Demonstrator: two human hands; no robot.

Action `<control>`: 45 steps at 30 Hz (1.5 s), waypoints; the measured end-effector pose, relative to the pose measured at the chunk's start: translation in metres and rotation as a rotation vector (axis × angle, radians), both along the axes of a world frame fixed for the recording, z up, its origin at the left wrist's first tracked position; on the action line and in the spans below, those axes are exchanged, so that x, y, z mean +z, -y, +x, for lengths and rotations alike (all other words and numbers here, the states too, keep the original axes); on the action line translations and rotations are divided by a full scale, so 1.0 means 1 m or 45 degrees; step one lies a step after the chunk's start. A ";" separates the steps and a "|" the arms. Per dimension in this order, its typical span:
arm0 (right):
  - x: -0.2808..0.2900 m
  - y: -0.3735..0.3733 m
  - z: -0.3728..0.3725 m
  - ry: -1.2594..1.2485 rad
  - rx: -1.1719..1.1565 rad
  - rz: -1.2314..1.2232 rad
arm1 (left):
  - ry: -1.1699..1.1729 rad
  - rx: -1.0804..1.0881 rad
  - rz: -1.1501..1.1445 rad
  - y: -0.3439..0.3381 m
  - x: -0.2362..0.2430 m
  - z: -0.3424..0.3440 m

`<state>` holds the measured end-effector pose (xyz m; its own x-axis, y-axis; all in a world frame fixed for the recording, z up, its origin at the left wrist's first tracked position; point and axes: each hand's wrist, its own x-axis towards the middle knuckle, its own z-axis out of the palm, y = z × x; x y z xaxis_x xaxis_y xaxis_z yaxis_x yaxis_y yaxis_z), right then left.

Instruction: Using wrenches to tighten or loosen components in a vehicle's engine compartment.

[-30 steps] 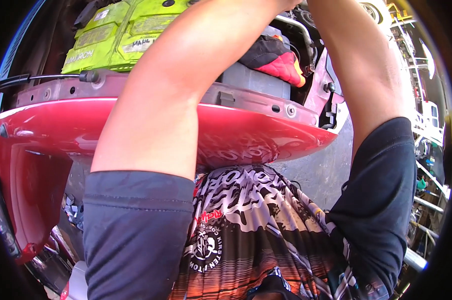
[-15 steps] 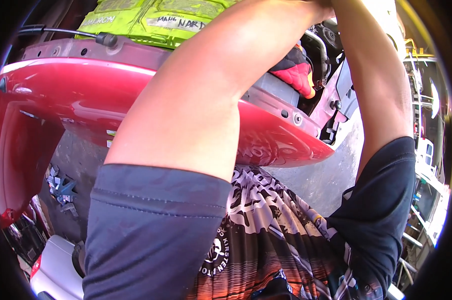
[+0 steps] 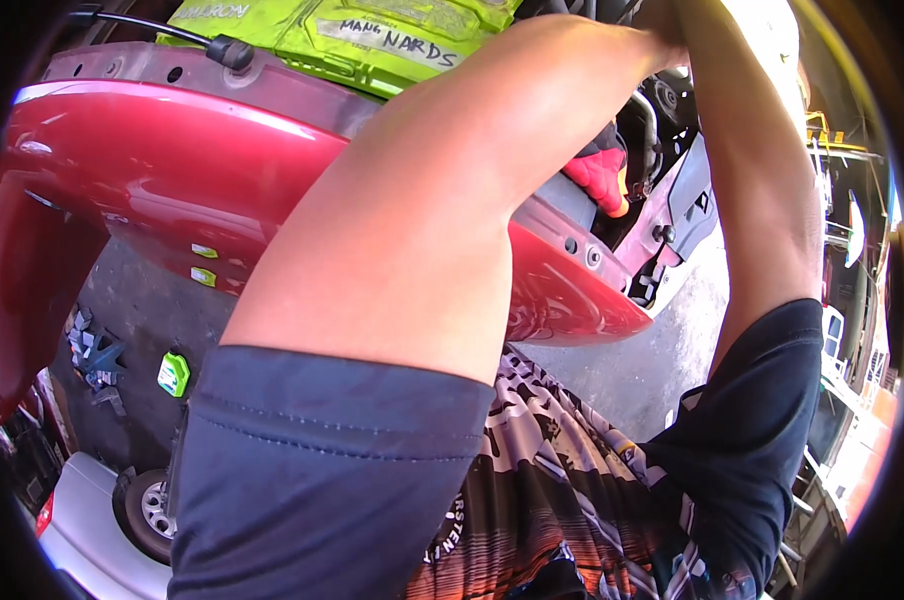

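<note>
"Above the red body panel point(image 3: 172, 160), what has just changed?"

"My view swings left: a lime-green piece point(image 3: 173, 374) on the floor now shows, and the left forearm point(image 3: 452, 170) covers more of the red-and-black cloth point(image 3: 604, 182). Both arms still reach over the engine bay point(image 3: 669, 98), so whatever the hands touch is hidden."

"And the fingers?"

"Can't tell if they're open, closed or gripping; both hands lie past the upper edge."

"Where's the cloth, then?"

"Between the left and right forearm point(image 3: 760, 190), beside the bent pipe point(image 3: 650, 140), nearer my body than the unseen fingers."
</note>
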<state>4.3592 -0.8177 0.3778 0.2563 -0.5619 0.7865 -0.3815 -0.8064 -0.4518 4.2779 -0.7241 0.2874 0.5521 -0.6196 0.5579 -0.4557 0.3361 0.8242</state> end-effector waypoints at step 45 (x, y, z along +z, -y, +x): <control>-0.033 0.019 -0.178 0.132 0.988 0.564 | 0.578 0.005 0.946 -0.142 0.054 0.027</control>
<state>4.1815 -0.8364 0.3451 0.6297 -0.5176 0.5792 0.2583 -0.5638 -0.7845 4.3045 -0.5826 0.3411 0.3775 -0.9090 0.1766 -0.7933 -0.2191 0.5680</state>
